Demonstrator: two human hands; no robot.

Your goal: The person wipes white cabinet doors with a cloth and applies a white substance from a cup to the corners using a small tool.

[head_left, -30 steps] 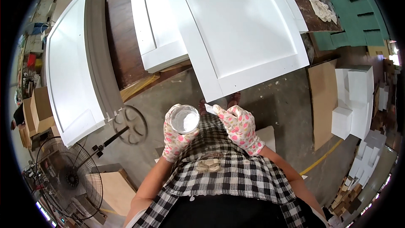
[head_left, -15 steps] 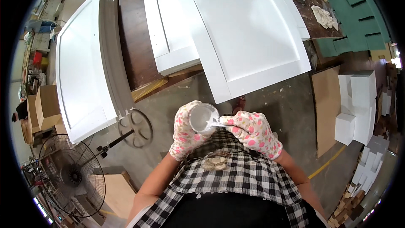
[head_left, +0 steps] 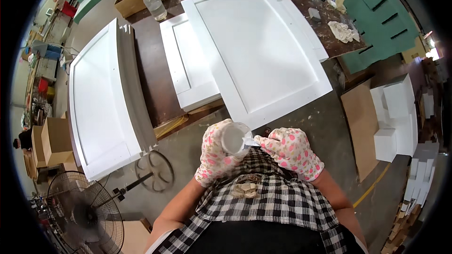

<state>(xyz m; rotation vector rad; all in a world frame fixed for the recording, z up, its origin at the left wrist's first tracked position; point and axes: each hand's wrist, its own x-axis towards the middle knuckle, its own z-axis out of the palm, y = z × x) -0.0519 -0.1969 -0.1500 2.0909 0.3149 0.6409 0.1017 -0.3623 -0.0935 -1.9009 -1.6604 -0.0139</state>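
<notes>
My left hand [head_left: 213,156], in a floral-patterned glove, is closed around a small clear cup [head_left: 231,140] with whitish contents. Pinched in my gloved right hand [head_left: 293,154] is a small white scraper-like tool [head_left: 251,141]; its tip meets the cup's right rim, and its exact kind is hard to make out. Both hands are in front of my checked apron [head_left: 278,202]. Just beyond them is the near corner of a large white framed panel [head_left: 259,51]. It lies askew over another white panel [head_left: 181,51] on the dark table [head_left: 153,75].
At left, several white panels [head_left: 99,108] stand stacked. A standing fan [head_left: 84,211] is at lower left. On the table are a clear bottle [head_left: 153,3], a cardboard box [head_left: 126,4] and a crumpled cloth [head_left: 343,32]. White foam-like blocks [head_left: 400,108] stand at right.
The view has shifted, so more of the table's far side shows, with the bottle and box. The cup and tool stay in my hands, the tool's tip still at the cup.
</notes>
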